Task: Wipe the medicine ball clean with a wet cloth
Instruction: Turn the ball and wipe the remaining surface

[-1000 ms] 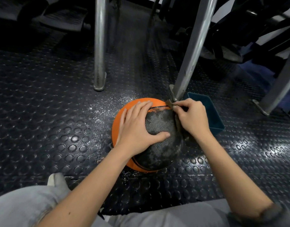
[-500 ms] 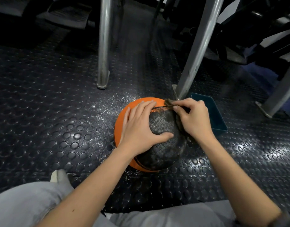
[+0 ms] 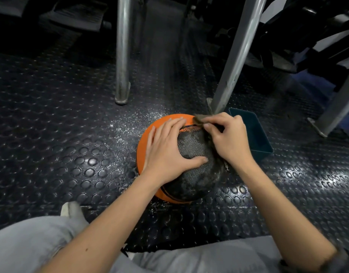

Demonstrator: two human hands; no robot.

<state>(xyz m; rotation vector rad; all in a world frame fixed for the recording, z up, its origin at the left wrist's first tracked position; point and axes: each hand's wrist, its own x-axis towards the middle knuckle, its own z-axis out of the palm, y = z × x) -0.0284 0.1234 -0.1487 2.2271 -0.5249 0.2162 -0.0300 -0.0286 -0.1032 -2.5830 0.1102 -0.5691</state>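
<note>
An orange and black medicine ball sits on the studded rubber floor in front of my knees. Its black textured panel faces up and looks dusty. My left hand lies spread over the ball's top left, fingers straight and thumb pressed on the black panel. My right hand grips a dark, dirty cloth against the ball's upper right side. Most of the cloth is hidden under the fingers; only a corner shows at the ball's far edge.
A dark teal plastic tub stands just right of the ball. A slanted metal leg meets the floor right behind the ball, and an upright metal post stands further left. White dust speckles the floor left of the ball.
My right hand with the cloth has slid slightly along the ball's upper right edge. My left hand has stayed in place on the ball.
</note>
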